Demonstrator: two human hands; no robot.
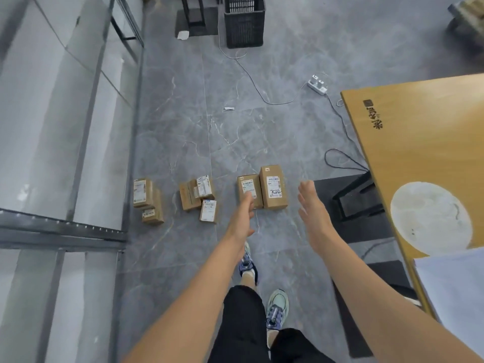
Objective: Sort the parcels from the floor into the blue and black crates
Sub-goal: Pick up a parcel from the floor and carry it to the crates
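Step in hand, as judged: the approach to pick up from the right-hand pair of parcels. Both hands are released, fingers straight, grasping nothing. The left hand (242, 214) reaches forward and overlaps the near edge of the smaller parcel (248, 186) in the head view; contact cannot be confirmed. The right hand (310, 205) is held palm-inward, apart from the larger parcel (273, 187), to its right. These 2 parcels lie flat on the grey floor (262, 132), labels up, sides touching. 2 further groups lie to the left: a middle cluster (196, 197) and a left cluster (146, 200), each loosely piled. The black crate (243, 24) stands well apart at the far end of the floor; the blue crate is not in view. Recommendation: bracket the pair from its outer sides, 1 hand each, and squeeze inward so both lift as a block, or take 1 parcel per hand if they are bound for different crates. Read the labels before lifting, since they face upward and presumably decide the crate. Hazards noted: a cable (251, 77) and power strip (318, 85) cross the likely walking line to the black crate, and the corner of the wooden table (419, 142) projects close on the right. Cardboard faces look smooth; a firm, flat-palmed grip should prevent slipping.
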